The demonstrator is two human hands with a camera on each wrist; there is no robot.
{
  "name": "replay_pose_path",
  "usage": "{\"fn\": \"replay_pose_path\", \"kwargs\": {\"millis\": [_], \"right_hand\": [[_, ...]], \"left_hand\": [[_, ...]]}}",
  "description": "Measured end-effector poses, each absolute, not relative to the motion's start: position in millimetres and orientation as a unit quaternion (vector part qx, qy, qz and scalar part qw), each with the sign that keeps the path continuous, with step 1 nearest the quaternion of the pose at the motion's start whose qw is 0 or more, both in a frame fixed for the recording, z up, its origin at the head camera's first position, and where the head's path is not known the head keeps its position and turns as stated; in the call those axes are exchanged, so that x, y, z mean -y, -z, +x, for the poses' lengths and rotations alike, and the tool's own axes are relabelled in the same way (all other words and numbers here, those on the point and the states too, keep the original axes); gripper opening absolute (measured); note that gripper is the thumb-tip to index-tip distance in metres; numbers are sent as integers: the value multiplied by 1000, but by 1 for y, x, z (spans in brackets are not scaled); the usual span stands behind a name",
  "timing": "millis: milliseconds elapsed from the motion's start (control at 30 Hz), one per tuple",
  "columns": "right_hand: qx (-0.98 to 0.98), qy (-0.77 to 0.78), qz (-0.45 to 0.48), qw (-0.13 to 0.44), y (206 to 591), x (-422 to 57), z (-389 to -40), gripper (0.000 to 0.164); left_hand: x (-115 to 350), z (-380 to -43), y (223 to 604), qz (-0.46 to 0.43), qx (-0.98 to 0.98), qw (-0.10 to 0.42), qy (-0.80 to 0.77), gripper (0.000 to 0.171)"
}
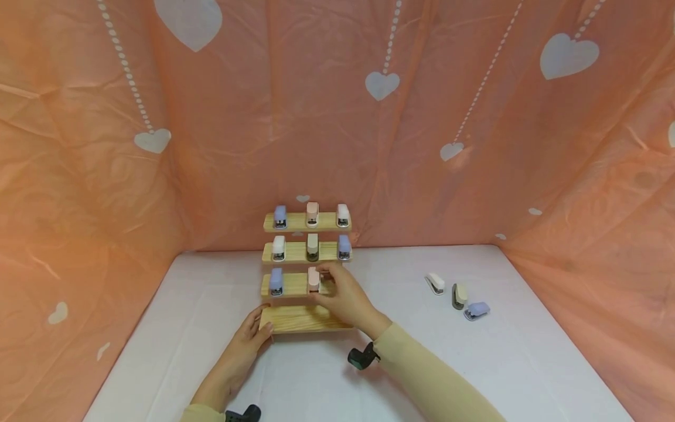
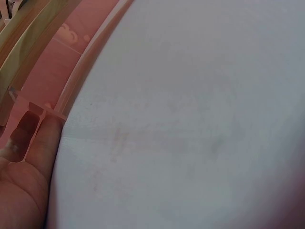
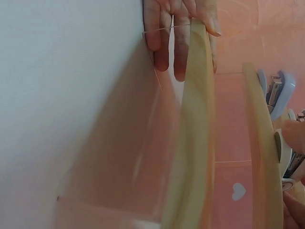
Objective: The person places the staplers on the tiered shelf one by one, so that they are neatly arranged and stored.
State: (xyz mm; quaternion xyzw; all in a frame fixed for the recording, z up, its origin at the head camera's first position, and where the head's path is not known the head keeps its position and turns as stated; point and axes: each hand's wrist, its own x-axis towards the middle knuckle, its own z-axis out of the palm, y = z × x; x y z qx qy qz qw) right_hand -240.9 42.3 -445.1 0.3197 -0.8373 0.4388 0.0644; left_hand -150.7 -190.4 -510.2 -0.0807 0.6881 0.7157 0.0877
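A tiered display stand with wooden shelves and clear side panels stands on the white table. My left hand (image 1: 244,343) holds the left end of the lowest shelf (image 1: 308,319), thumb on its front. My right hand (image 1: 350,298) pinches a pink stapler (image 1: 313,281) at the middle of the shelf above (image 1: 293,285). A purple stapler (image 1: 276,281) stands to its left on that shelf. In the right wrist view, the right fingers (image 3: 294,136) show at the right edge beside the stapler, and the left hand (image 3: 178,36) grips the board's far end.
The two upper shelves carry staplers: purple (image 1: 280,217), pink (image 1: 312,214) and white (image 1: 343,215) on top; white (image 1: 279,248), green-grey (image 1: 313,247) and purple (image 1: 344,247) below. White (image 1: 436,283), green-grey (image 1: 459,296) and purple (image 1: 477,310) staplers lie on the table (image 1: 411,328) at right.
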Motion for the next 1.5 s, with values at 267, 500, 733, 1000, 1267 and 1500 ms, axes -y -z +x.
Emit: {"fn": "replay_pose_path", "kwargs": {"millis": [267,500,733,1000,1267,1500], "right_hand": [[840,-428,322,91,445,-39,-241,53],[855,-423,295,50,443,-48,-235,59],[856,-430,280,61,439,-87,-231,54],[866,-412,240,151,442,-161,-226,44],[885,-402,149,181,453,-233,-222,47],[901,-397,48,171,463,-282,-217,55]], "left_hand": [[191,-153,510,-89,-689,89,-714,75],[195,-151,510,-87,-687,88,-716,73],[197,-152,511,-87,-688,88,-715,76],[193,-151,510,-80,-684,94,-719,73],[193,-150,510,-77,-687,92,-717,72],[192,-151,511,-74,-681,89,-723,72]]}}
